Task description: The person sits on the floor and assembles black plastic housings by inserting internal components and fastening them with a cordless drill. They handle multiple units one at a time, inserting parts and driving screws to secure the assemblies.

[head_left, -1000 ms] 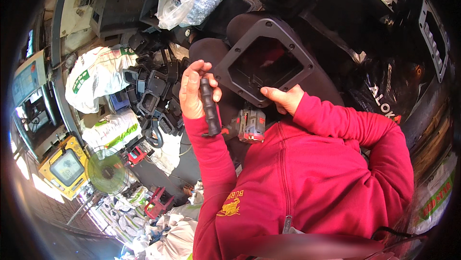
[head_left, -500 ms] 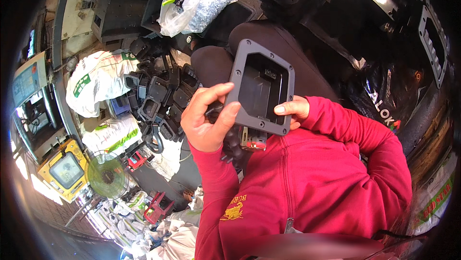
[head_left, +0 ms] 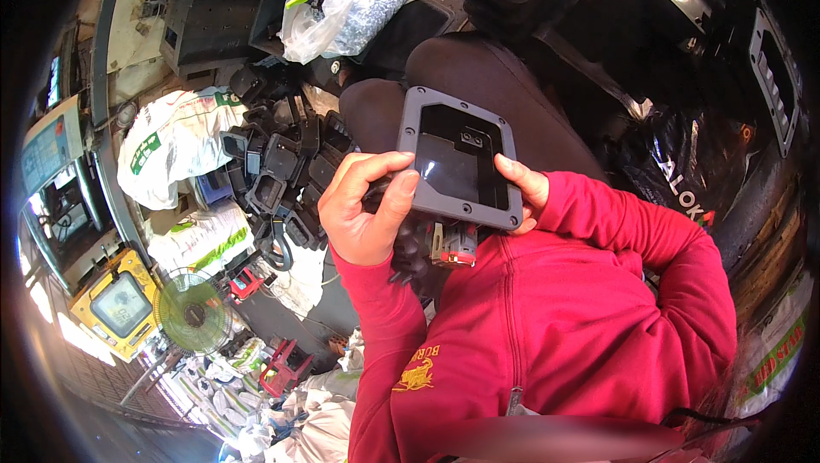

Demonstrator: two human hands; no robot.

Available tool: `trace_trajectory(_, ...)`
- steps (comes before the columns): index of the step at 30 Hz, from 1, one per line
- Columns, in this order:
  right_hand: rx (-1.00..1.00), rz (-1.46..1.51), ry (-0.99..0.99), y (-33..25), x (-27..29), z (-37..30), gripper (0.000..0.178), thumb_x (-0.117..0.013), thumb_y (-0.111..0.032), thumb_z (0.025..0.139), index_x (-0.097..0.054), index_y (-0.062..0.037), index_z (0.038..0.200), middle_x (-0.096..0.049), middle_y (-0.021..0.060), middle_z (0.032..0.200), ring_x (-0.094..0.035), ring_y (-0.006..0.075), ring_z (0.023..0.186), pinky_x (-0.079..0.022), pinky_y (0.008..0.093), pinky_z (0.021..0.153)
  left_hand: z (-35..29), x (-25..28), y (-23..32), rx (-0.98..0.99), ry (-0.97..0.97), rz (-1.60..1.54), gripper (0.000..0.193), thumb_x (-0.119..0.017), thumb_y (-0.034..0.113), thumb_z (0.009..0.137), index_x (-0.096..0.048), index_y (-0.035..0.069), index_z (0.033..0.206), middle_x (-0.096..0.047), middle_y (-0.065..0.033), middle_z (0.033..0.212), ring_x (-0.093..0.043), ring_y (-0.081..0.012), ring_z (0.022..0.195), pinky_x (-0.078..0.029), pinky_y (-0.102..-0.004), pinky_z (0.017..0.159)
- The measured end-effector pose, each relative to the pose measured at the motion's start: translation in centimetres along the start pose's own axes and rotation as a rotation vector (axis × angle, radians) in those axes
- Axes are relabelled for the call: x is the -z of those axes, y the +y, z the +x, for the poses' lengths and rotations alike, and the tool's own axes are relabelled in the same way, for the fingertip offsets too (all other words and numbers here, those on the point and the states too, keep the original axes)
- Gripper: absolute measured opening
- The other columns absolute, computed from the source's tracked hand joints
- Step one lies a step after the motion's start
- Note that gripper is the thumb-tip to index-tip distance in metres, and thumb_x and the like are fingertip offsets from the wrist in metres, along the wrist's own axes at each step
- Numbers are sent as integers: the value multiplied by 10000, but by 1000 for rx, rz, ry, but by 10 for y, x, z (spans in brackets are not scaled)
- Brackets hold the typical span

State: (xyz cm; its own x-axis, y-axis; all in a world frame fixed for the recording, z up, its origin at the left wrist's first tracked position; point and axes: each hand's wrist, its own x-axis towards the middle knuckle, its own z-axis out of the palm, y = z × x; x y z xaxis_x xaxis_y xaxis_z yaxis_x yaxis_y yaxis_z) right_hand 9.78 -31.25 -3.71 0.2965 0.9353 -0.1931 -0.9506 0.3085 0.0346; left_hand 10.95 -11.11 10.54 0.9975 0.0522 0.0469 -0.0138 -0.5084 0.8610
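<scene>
A dark grey rectangular plastic housing [head_left: 408, 128] is held over my lap, its hollow side facing up. Small round holes dot its broad rim, and its inside is black with a small fitting at the far wall. My left hand [head_left: 366, 211] grips its left side, thumb and index finger at the edge; its other fingers are partly hidden. On the right, my right hand [head_left: 528, 190] has its thumb on the rim and fingers curled underneath. Just below the housing, a small metal-and-red device [head_left: 453, 245] shows against my jacket, partly covered.
Many similar dark housings [head_left: 282, 160] lie piled at the left beside white sacks [head_left: 175, 147]. A clear plastic bag of small silvery pieces [head_left: 371, 19] sits ahead of my knees. A green fan [head_left: 190, 313] and a yellow-framed display [head_left: 120, 302] stand at the lower left.
The housing has tilted and turned slightly between my hands, its far edge lower now. My right thumb has moved up along the right rim; both hands keep hold.
</scene>
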Motion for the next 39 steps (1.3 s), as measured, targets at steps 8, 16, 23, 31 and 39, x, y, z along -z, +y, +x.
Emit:
trace_trajectory(8,-78,-94,112,-9,-13,-1,541,-566,-470,911,-580,-27,1221,-469,-40,557,-283,33,398,-216,218,374,-1,6,0,-17,-81,3,178,-740,20,782,-704,-11,954,-671,-90,878,-617,-136,769,-477,-245,706)
trace_trajectory(16,-103,-533,199,-13,-21,-3,534,-606,-508,852,-628,-47,1121,-532,5,641,-309,69,446,-222,246,409,5,50,14,-68,390,-465,294,-513,118,984,-535,-49,1225,-579,-114,863,-527,-141,702,-482,-252,557)
trace_trajectory(23,-120,-659,285,-5,-14,1,596,-632,-549,828,-657,-6,1073,-507,0,627,-306,77,460,-225,264,420,19,-16,16,-170,335,-102,199,-614,-22,891,-664,-31,1083,-615,-79,930,-590,-139,786,-493,-250,701)
trace_trajectory(31,-108,-612,220,-9,-19,-5,549,-611,-495,858,-636,-5,1105,-620,37,734,-341,67,460,-238,247,405,18,-23,3,-234,58,119,260,-719,11,830,-705,40,1088,-643,-87,985,-634,-154,830,-498,-266,744)
trace_trajectory(39,-23,-554,272,-5,-13,-14,423,-631,-370,847,-620,-71,1146,-626,14,772,-423,72,505,-294,244,442,-3,-16,44,-423,56,135,284,-678,13,798,-689,30,1082,-681,-111,1014,-629,-287,999,-476,-380,899)
